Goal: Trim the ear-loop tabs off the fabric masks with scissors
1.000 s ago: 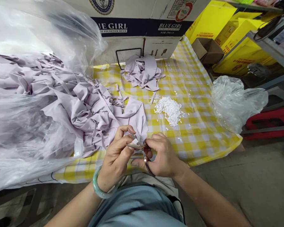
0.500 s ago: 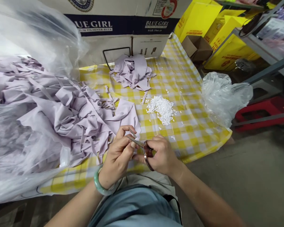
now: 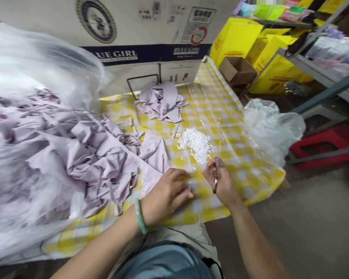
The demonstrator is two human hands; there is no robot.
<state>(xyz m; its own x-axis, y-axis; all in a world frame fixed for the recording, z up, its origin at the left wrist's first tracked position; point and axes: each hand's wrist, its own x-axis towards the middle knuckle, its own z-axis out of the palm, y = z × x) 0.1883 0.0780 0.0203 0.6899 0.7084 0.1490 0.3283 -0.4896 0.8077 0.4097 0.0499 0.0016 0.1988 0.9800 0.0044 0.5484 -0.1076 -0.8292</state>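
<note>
My right hand (image 3: 222, 183) grips a pair of scissors (image 3: 216, 173) by the handles, blades pointing away over the table. Its fingers are wrapped round them. My left hand (image 3: 169, 195), with a green bangle (image 3: 140, 216) on the wrist, is palm down low over the cloth, fingers bent and thumb close to the index finger. What lies between those fingertips is too small to make out. Just beyond the hands is a heap of small white pieces (image 3: 195, 144). Left of my left hand spreads a large pile of pale lilac fabric pieces (image 3: 104, 155).
A smaller lilac fabric pile (image 3: 163, 101) sits against a big carton (image 3: 151, 73) at the back. Yellow checked cloth (image 3: 229, 128) covers the table. Clear plastic (image 3: 272, 128) hangs at its right edge, near a red stool (image 3: 325, 145). More plastic sheeting (image 3: 46, 62) drapes the left.
My hands have parted. The right has swung right with the scissors, blades now pointing away from me instead of at the left hand. The left has lowered and turned palm down.
</note>
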